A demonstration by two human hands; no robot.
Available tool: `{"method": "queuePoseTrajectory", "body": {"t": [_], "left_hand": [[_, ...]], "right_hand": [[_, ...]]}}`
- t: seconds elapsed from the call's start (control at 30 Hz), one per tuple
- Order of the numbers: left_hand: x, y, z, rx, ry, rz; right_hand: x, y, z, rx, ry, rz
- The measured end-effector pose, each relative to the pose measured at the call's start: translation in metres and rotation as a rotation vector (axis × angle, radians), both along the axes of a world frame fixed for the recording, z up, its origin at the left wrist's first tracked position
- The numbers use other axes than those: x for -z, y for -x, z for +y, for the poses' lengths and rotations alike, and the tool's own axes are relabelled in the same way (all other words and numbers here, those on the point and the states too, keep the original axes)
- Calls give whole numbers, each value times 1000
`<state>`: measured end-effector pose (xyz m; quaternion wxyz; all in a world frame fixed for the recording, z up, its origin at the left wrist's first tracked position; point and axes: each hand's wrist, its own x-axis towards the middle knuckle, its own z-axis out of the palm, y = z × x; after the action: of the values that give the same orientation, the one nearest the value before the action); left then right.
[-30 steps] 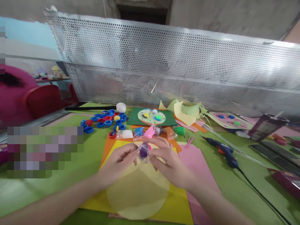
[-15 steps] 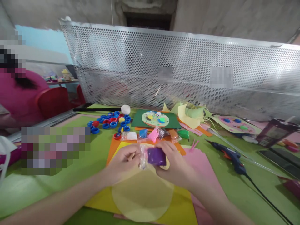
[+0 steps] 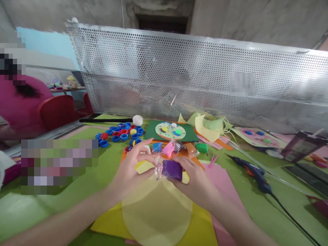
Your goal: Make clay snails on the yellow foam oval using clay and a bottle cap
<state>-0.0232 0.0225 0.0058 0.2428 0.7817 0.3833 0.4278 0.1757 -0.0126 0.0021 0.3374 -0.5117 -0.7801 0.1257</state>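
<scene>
At far left, a person in a pink top (image 3: 22,102) sits beside a red chair (image 3: 58,111), well apart from the work. On the green bench (image 3: 106,162), a cluster of blue and red bottle caps (image 3: 120,133) lies far of the left hand (image 3: 129,172), with a white ball (image 3: 137,120) just behind them.

The left hand's thumb and forefinger (image 3: 143,150) are closed in a pinch on the edge of a clear wrapper (image 3: 159,164); its other fingers are curled loosely. Inside that wrapper sits a purple clay block (image 3: 172,169), held above the sheets at the centre of the scene. The right hand (image 3: 198,181) cups the block from the right, its fingers (image 3: 183,162) wrapped around it and pressing it against the palm.

Below both hands lies a pale yellow paper circle (image 3: 156,210) on a brighter yellow sheet (image 3: 110,222), with an orange sheet (image 3: 124,157) showing at the far edge and a pink sheet (image 3: 221,177) to the right.

Just beyond the hands, a row of small bagged clay pieces in blue (image 3: 156,147), pink (image 3: 169,149), orange (image 3: 190,147) and green (image 3: 202,147) crowds the space, and farther back a decorated disc (image 3: 170,131) rests on a dark green card (image 3: 151,131). To the right, a blue glue gun (image 3: 253,171) lies on the bench with its black cord (image 3: 289,215) trailing nearer. A perforated metal screen (image 3: 194,75) closes off the far side.
</scene>
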Motion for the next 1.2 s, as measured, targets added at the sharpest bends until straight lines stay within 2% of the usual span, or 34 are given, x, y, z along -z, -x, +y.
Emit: {"method": "queuePoseTrajectory", "body": {"t": [0.13,0.2,0.37,0.47,0.63,0.77,0.9,1.03,1.2], "left_hand": [[-5,2,-1,-45,-51,230],[-7,2,-2,-55,-32,269],[-8,0,-5,7,109,180],[-6,-1,-7,0,177,76],[0,-2,-9,53,187,-119],[2,-2,-9,103,116,-131],[3,-2,-7,150,148,-105],[4,0,-6,129,217,-134],[-3,4,-9,79,308,-91]], "right_hand": [[-1,0,-1,-7,36,-7],[-1,1,-3,-7,51,-9],[-1,2,-3,-1,65,-10],[-1,2,-3,-9,53,2],[1,2,-2,-39,39,40],[-1,3,-3,-57,40,63],[-1,3,-3,-63,44,63],[-2,6,-5,-52,40,61],[-6,10,-9,-16,20,79]]}}
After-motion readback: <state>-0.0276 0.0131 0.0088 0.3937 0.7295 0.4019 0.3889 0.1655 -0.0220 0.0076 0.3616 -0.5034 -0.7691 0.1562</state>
